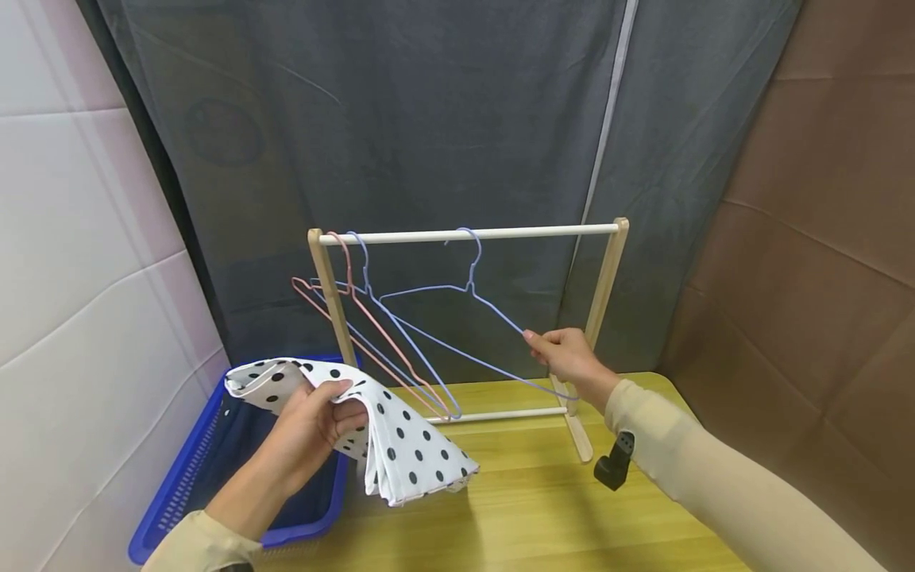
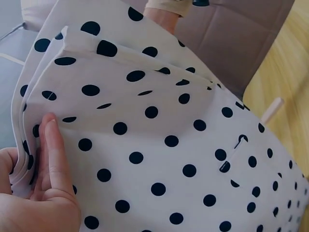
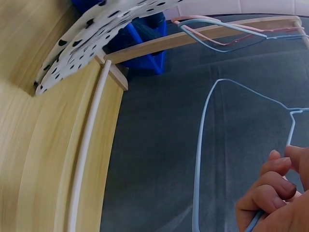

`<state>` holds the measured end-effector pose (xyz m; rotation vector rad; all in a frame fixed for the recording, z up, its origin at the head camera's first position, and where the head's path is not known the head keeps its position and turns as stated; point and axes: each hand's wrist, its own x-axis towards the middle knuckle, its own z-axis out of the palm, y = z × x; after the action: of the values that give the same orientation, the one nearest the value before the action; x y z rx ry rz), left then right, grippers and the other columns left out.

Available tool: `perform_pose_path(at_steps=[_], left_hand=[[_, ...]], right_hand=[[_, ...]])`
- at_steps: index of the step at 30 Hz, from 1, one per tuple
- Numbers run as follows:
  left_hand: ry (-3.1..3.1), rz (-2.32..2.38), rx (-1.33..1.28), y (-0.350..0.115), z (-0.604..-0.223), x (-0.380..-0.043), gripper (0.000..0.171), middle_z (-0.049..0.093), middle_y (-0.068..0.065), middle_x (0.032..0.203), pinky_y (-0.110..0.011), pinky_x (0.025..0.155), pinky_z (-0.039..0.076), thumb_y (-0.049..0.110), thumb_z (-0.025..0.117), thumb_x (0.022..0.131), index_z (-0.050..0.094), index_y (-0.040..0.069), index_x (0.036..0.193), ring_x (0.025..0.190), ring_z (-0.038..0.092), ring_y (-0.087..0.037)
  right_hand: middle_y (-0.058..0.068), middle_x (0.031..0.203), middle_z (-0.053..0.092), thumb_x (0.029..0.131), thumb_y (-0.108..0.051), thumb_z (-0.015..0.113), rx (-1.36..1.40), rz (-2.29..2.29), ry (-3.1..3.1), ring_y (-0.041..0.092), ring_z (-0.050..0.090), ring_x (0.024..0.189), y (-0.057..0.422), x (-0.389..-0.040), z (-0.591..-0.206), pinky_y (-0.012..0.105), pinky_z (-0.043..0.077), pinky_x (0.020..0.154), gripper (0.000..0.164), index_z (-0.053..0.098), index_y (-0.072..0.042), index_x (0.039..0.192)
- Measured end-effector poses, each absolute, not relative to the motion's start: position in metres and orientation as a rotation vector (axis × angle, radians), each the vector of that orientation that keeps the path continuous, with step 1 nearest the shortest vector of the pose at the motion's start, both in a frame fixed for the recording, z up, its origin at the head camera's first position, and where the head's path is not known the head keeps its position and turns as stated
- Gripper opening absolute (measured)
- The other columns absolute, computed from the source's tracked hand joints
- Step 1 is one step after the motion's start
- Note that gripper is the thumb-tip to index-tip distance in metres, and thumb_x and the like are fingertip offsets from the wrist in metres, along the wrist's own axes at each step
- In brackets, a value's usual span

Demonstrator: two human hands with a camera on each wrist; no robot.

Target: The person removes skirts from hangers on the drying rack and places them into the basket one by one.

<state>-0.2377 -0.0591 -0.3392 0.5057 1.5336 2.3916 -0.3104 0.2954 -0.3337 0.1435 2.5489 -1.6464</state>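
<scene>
My left hand (image 1: 307,421) grips a folded white garment (image 1: 422,445) with black polka dots, thumb on top and the other fingers curled under it. The cloth droops to the right, over the table, and its left end overlaps a blue basket (image 1: 307,531) in the head view. A stitched patch (image 2: 236,162) shows on the fabric in the left wrist view. With thumb and fingers, my right hand (image 1: 572,361) pinches the right shoulder of a light blue hanger (image 1: 471,278). That hanger's hook sits over the rack's rail, and its frame is turned at an angle.
The rack has a white top rail (image 1: 543,232), wooden posts (image 1: 608,274) and a lower bar (image 1: 500,415). A pink hanger (image 1: 349,266) and another blue hanger (image 1: 366,266) hang at its left end. It stands on a yellow wooden table (image 1: 543,516) before a grey curtain (image 1: 429,119).
</scene>
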Motion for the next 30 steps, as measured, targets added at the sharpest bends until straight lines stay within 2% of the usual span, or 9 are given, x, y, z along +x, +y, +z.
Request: perform_pose_path(at_steps=[9,19,30], left_hand=[[1.525,2.433,0.468,-0.057,-0.322,-0.239,0.025,0.075,0.004,0.090,-0.023,0.078,0.060,0.009,0.036,0.103,0.060,0.015,0.100,0.081,0.073,-0.009],[1.430,2.490,0.629,-0.058,-0.309,-0.236,0.028,0.076,-0.001,0.094,-0.025,0.078,0.060,0.006,0.033,0.104,0.060,0.011,0.105,0.082,0.074,-0.012],[1.368,2.585,0.714,-0.060,-0.291,-0.236,0.032,0.075,-0.002,0.093,-0.022,0.067,0.059,0.001,0.028,0.103,0.059,0.010,0.103,0.077,0.072,-0.011]], right_hand=[[-0.007,0.056,0.047,0.096,-0.040,0.056,0.136,-1.662,2.518,0.008,0.028,0.047,0.293,-0.310,-0.331,0.022,0.026,0.044,0.040,0.060,-0.012,0.068],[-0.006,0.057,0.046,0.095,-0.042,0.057,0.119,-1.660,2.516,0.007,0.029,0.048,0.292,-0.311,-0.333,0.022,0.026,0.045,0.042,0.059,-0.013,0.065],[-0.005,0.057,0.046,0.095,-0.042,0.058,0.128,-1.679,2.496,0.007,0.030,0.048,0.292,-0.310,-0.334,0.022,0.026,0.044,0.041,0.060,-0.011,0.067]])
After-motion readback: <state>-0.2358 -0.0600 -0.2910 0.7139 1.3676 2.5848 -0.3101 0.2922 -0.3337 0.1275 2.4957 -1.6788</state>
